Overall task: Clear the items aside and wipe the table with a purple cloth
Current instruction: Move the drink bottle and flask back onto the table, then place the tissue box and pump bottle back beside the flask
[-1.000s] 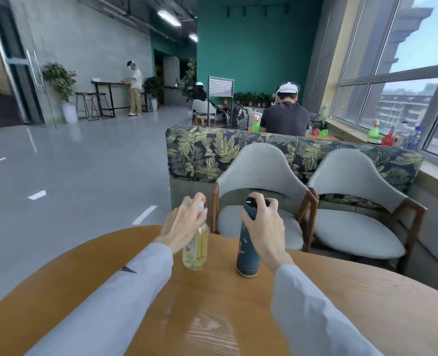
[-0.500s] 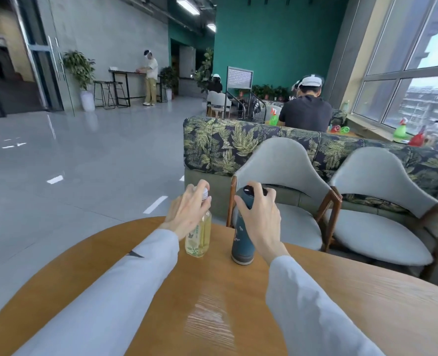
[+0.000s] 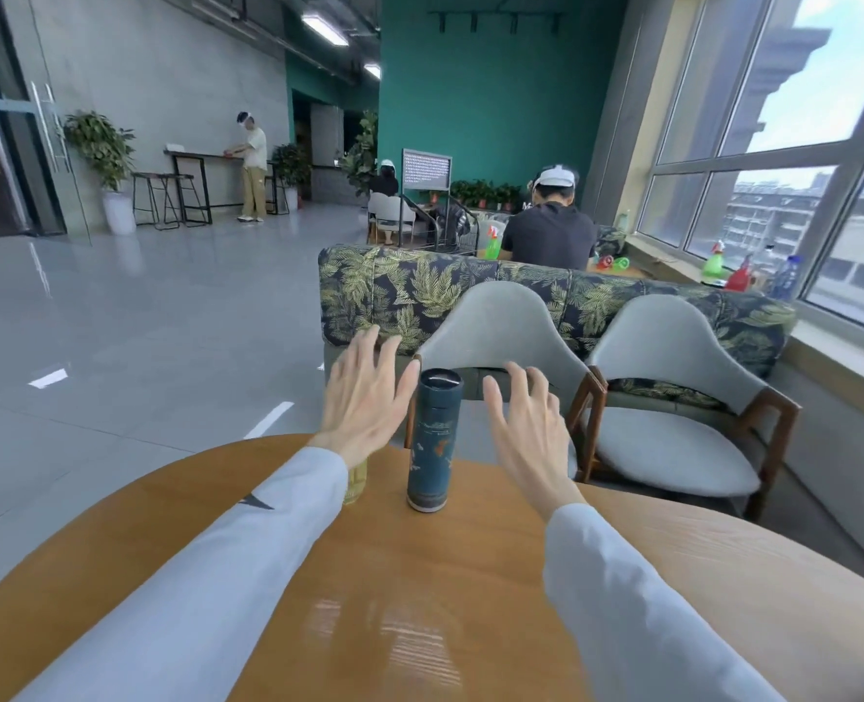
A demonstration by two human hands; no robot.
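Change: both our hands have let go since a moment ago, when each gripped a bottle top; now they are lifted clear with fingers spread.
Left hand: our left hand (image 3: 364, 397) hangs open above the far edge of the round wooden table (image 3: 420, 590), holding nothing.
Right hand: our right hand (image 3: 526, 428) is spread and empty, just right of the flask and apart from it.
Flask: the tall dark teal cylindrical flask with a patterned wall (image 3: 433, 443) stands upright near the table's far edge, between our two hands.
Bottle: the clear plastic bottle of yellow-green drink (image 3: 356, 481) stands just left of the flask; our left wrist and pale sleeve (image 3: 247, 549) hide most of it, so only its lower part shows.
Table surface: bare wood with a glossy reflection in the near middle.
Purple cloth: we cannot see it from here.
Beyond: two grey padded chairs with wooden frames (image 3: 673, 397) face the far side, backed by a leaf-print sofa (image 3: 420, 291).
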